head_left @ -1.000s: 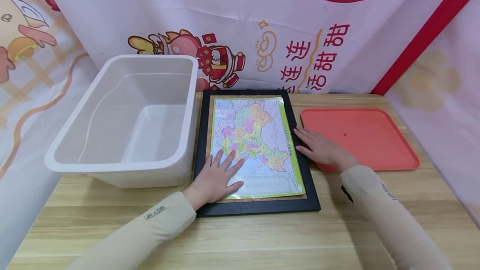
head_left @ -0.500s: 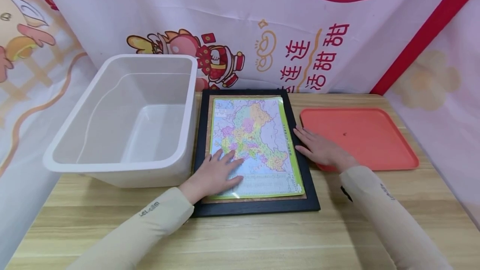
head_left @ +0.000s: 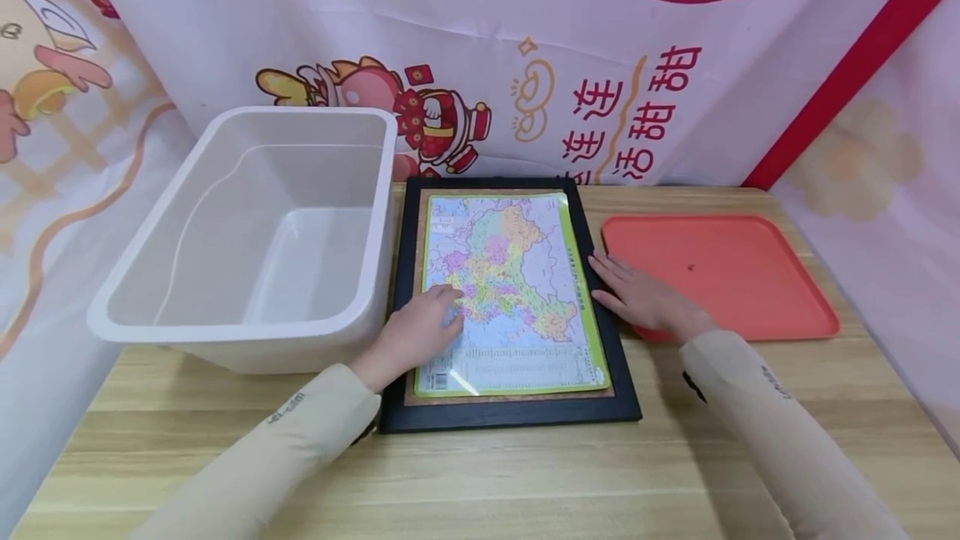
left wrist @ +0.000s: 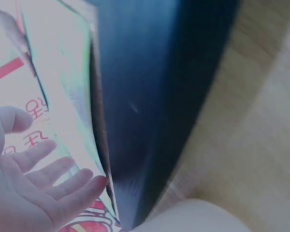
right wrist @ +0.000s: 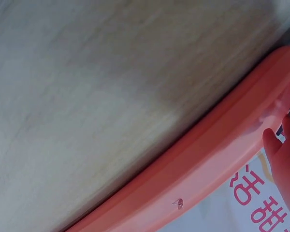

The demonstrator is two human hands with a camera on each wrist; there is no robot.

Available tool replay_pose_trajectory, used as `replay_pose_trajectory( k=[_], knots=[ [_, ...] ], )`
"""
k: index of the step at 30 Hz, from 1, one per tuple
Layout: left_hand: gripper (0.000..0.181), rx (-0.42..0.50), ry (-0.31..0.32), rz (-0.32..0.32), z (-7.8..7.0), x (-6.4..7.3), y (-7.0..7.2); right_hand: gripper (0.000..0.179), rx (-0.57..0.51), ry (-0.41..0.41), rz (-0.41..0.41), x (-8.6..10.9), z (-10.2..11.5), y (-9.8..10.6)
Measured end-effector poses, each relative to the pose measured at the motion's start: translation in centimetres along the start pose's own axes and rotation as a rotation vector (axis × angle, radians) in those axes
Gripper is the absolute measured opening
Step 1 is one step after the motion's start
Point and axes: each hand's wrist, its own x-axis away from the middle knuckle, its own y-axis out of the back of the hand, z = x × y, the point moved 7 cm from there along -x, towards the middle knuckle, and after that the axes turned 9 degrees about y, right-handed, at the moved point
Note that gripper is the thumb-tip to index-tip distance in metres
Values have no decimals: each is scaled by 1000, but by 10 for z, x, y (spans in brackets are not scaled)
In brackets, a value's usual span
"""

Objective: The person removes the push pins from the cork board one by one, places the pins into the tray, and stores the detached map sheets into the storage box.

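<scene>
A colourful map sheet (head_left: 517, 265) with a green border lies inside a black rectangular frame (head_left: 517, 412), on a brown backing. My left hand (head_left: 416, 330) is over the map's left side, its fingers gently bent; the head view does not settle whether they touch the sheet. In the left wrist view the same hand (left wrist: 43, 193) shows loosely bent fingers with nothing gripped. Along the frame's right side my right hand (head_left: 637, 297) rests with extended fingers on the black border. Only part of the right hand (right wrist: 287, 162) appears in the right wrist view.
A deep white bin (head_left: 225, 333) stands to the left, close against the frame. On the right lies a shallow red tray (head_left: 727, 282), partly under the right hand. Everything is on a wooden table (head_left: 510, 482), with printed cloth (head_left: 480, 32) hanging behind.
My left hand has drawn its spread fingers together and shifted slightly left, uncovering the map's lower left corner. The right hand, frame and map have stayed put.
</scene>
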Motion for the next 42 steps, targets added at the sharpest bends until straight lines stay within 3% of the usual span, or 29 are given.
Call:
replay_pose_trajectory(
  k=[10, 18, 25, 32, 42],
  knots=[
    [51, 374, 179, 51, 14, -7, 8, 69, 8, -1, -1, 0, -1, -2],
    [53, 429, 254, 68, 20, -9, 8, 70, 4, -3, -4, -2, -3, -3],
    [50, 487, 270, 38, 25, -13, 12, 72, 4, -5, -5, -2, -4, -4],
    [53, 642, 331, 35, 32, -14, 15, 72, 10, -2, -5, -4, -3, -5],
    [48, 803, 349, -16, 33, -14, 21, 73, 17, -3, -7, -3, -3, -5]
  ],
)
